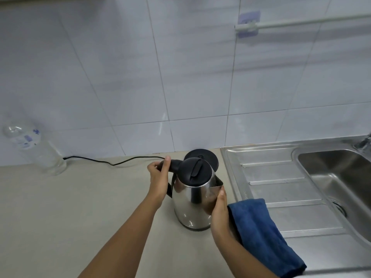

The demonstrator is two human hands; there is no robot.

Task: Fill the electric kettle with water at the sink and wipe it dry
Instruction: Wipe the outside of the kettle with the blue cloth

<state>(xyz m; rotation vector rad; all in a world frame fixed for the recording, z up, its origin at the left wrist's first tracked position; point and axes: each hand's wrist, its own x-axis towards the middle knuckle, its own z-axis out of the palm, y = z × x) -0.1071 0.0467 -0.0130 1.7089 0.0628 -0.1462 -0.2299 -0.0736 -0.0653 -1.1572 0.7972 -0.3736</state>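
A person is standing at a beige matte countertop (60,207), handling a shiny stainless-steel electric kettle (192,201) with a black plastic lid. The kettle is sitting upright on the counter, just left of the ribbed steel sink (281,177) drainboard. The left hand (158,177) is wrapping around the black handle near its top. The right hand (218,209) is pressing flat, fingers together, against the kettle's side below the spout. A soft blue cloth (261,233) is lying beside it, partly hidden by the wrist. The round black base (206,155) is sitting behind, half covered. A blurred clear plastic bottle (36,149) is standing far left.
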